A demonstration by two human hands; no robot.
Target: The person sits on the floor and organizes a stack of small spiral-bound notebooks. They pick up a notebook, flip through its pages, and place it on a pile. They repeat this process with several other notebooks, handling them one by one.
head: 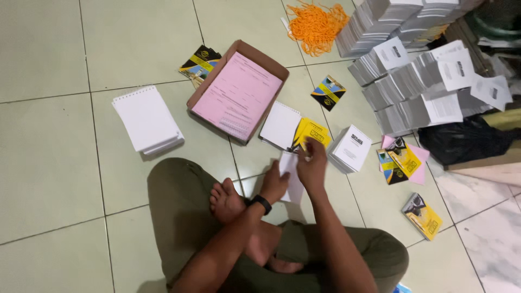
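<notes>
We see the left hand (273, 184) and the right hand (312, 165) both clamped on a white paper sheet (293, 182) above the tiled floor (65, 163); a shallow cardboard box of pink forms (237, 92) lies just beyond.

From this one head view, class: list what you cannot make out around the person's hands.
- White sheet: partly hidden under the left hand and right hand.
- Yellow booklet: its print is too small; fingertips overlap its lower edge.
- Black bag: contents hidden.
- Paper stacks: cut off by the top edge.
</notes>
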